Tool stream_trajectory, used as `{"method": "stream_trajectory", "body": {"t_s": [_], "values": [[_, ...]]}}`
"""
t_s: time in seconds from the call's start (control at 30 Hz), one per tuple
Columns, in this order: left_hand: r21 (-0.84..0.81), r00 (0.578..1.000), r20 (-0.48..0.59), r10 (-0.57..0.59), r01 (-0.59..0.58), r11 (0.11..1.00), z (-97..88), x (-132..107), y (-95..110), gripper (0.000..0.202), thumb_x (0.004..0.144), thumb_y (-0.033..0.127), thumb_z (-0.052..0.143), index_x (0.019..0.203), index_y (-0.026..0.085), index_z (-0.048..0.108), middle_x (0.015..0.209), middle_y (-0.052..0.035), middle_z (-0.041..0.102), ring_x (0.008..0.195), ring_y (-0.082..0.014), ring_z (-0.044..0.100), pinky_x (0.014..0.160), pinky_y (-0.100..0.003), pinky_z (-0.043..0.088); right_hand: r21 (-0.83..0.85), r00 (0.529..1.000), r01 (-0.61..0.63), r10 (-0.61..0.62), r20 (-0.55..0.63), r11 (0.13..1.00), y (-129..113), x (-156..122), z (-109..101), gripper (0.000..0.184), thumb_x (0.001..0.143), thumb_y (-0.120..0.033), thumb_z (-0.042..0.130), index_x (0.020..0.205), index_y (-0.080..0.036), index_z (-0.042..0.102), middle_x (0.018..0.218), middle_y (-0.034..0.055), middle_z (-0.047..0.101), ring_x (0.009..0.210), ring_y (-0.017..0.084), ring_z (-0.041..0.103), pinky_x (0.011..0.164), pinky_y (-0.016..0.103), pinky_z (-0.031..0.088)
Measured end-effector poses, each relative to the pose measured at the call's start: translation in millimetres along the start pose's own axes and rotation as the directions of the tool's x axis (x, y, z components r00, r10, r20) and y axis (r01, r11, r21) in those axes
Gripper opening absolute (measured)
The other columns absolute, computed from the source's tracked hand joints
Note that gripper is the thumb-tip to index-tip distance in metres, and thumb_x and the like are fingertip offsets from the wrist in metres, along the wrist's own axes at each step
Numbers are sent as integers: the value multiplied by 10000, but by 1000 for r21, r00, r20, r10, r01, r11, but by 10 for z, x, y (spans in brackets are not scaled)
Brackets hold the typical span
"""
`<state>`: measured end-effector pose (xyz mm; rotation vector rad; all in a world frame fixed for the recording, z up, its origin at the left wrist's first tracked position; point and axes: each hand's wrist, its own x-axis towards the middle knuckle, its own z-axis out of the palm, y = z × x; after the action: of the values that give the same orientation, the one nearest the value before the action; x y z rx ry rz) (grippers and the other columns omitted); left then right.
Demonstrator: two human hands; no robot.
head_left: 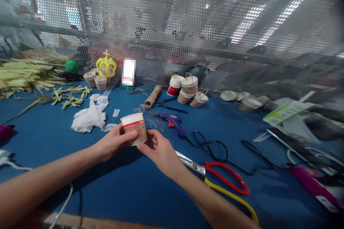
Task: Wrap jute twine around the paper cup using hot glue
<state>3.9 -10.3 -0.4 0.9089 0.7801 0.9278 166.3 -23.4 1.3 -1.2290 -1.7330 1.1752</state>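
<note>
2 hands grip cup (pixel 133 128) | scissors (pixel 217 177) beside right hand (pixel 160 151)

A paper cup (pixel 133 128) half wrapped in rough twine sits above a matt blue cloth table (pixel 134 193).

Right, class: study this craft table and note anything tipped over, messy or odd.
In the cup stack at the back, one brown cup lies tipped on its side. Crumpled white plastic sits loose left of the paper cup held by the left hand and right hand.
</note>
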Motion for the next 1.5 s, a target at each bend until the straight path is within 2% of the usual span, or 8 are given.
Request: {"method": "stream_trajectory", "body": {"t_s": [0.43, 0.63, 0.87, 0.97, 1.1, 1.17, 1.3, 1.5], "values": [[398, 997, 67, 44, -68, 915, -33, 75, -9, 547, 622, 290, 694, 1088, 105, 475, 1065, -126, 608, 972, -223, 567, 878, -355, 418, 12, 993, -28, 27, 116, 1000, 37, 1, -28, 306, 749, -256, 574, 1025, -135, 522, 1009, 93, 629, 887, 177, 600, 771, 310, 474], [766, 956, 16, 294, -200, 611, -186, 222, -53, 642, 557, 283, 717, 1121, 141, 446, 1105, -91, 583, 1023, -237, 530, 907, -357, 397, -527, 972, -52, 163, 168, 849, -281, -144, -130, 262, 732, -281, 582, 932, -117, 623, 809, 89, 644, 679, 168, 570, 626, 287, 418], [923, 964, 114, 240, -192, 334, -339, 187, -18, 687, 547, 257, 719, 1169, 159, 444, 1158, -115, 554, 1064, -257, 507, 920, -378, 387, -505, 941, -19, 186, 281, 863, -505, -347, -267, 211, 759, -328, 548, 873, -179, 644, 784, 32, 643, 693, 138, 556, 622, 245, 394], [986, 985, 132, 107, -142, 87, -429, 173, 261, 538, 636, 248, 640, 1138, 129, 486, 1065, -104, 610, 933, -228, 580, 801, -322, 464, -417, 872, -119, 296, 389, 901, -488, -433, -357, 201, 745, -348, 553, 794, -173, 639, 651, 6, 617, 569, 98, 536, 527, 205, 388], [984, 971, 33, 237, 11, -180, -681, 411, 629, 397, 762, 240, 488, 1122, 73, 509, 1098, -161, 569, 1002, -267, 534, 867, -381, 401, -258, 764, -355, 438, 475, 899, -496, -462, -506, 229, 760, -375, 509, 728, -155, 562, 542, -21, 544, 407, 59, 463, 381, 162, 355], [875, 960, 33, 278, 107, -472, -837, 599, 701, 411, 797, 264, 451, 1176, 108, 471, 1236, -147, 475, 1133, -251, 443, 936, -346, 345, -232, 807, -359, 425, 410, 904, -541, -423, -584, 257, 767, -400, 492, 698, -155, 531, 596, -5, 564, 408, 56, 468, 367, 160, 354], [822, 964, -57, 262, 194, -536, -1071, 802, 690, 410, 788, 255, 465, 1156, 77, 493, 1096, -206, 564, 1043, -307, 510, 851, -391, 396, -416, 955, -229, 287, 80, 880, -598, -349, -785, 304, 804, -430, 425, 705, -171, 550, 585, -8, 555, 485, 81, 493, 437, 181, 379], [760, 949, -221, 224, 311, -570, -1204, 574, 803, 297, 795, 259, 423, 747, 76, 653, 802, -195, 655, 777, -319, 625, 637, -379, 472, -725, 957, -250, 279, -84, 641, -152, -532, -1221, 261, 797, -362, 409, 819, -184, 598, 725, 44, 639, 640, 163, 590, 584, 263, 456]]}}
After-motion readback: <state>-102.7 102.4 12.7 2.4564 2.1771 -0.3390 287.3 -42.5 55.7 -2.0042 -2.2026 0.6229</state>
